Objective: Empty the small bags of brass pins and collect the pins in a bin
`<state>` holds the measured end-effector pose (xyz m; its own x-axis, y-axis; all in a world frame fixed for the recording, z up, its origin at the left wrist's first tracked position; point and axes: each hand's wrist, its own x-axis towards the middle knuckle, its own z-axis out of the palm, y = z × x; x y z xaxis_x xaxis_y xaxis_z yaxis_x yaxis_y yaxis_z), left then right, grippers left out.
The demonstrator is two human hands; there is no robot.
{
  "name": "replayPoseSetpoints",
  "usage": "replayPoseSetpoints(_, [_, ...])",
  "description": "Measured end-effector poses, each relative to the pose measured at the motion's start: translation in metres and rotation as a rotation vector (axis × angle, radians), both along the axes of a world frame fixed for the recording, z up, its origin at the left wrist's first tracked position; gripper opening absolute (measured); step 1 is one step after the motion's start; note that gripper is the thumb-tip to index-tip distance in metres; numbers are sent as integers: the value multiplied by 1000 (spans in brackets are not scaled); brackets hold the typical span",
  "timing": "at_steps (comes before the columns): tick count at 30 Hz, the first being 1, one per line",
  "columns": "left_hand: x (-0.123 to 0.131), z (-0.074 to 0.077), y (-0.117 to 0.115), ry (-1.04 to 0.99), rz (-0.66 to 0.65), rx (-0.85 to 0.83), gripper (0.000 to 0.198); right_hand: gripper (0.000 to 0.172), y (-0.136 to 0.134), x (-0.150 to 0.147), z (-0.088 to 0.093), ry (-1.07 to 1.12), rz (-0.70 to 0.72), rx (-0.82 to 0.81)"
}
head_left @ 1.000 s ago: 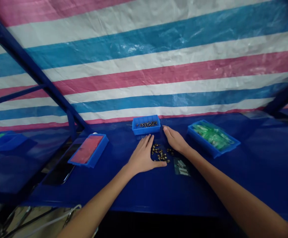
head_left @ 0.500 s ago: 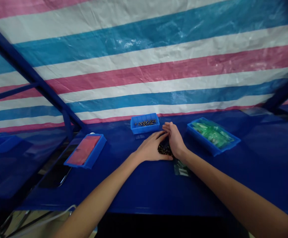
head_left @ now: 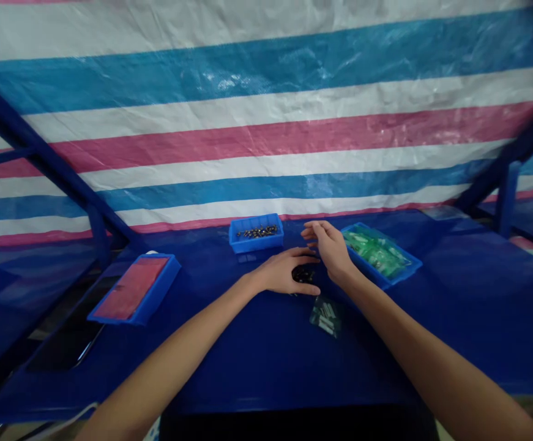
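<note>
Right hand (head_left: 329, 250) has lifted toward a blue tray (head_left: 397, 275), fingers open and empty, while left hand (head_left: 281, 272) curls partly around small metal fittings (head_left: 303, 274) mid-tabletop (head_left: 266, 373); grip unclear, and a brush could scatter them.

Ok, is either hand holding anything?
The right hand holds nothing visible; the left hand curves around small metal parts, but whether it grips them cannot be told.

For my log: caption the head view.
Left hand curls around small metal fittings, right hand beside them, near a blue tray.
</note>
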<state>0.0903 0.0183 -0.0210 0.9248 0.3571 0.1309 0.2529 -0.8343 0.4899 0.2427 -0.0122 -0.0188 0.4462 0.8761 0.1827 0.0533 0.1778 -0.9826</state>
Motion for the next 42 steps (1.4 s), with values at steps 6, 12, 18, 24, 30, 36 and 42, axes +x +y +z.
replayPoseSetpoints(6, [6,2,2,-49,-171,-46,52,32,-2,8,9,12,17,1])
replayPoseSetpoints(12, [-12,5,-29,-5,-177,18,66,32,-2,9,7,-14,63,3])
replayPoseSetpoints(18, [-8,-4,-58,11,-103,197,52,32,-3,5,4,-90,125,3])
replayPoseSetpoints(24, [-11,-6,-58,32,-137,251,45,34,-5,4,4,-160,142,8])
replayPoseSetpoints(30, [-32,-9,-42,39,-43,246,48,34,-7,1,3,-266,191,-5])
replayPoseSetpoints(36, [-73,-10,-7,95,202,234,49,34,-13,-9,-1,-636,224,-25])
replayPoseSetpoints(42, [-89,-14,-2,39,285,198,53,31,-20,-23,-13,-1088,297,34])
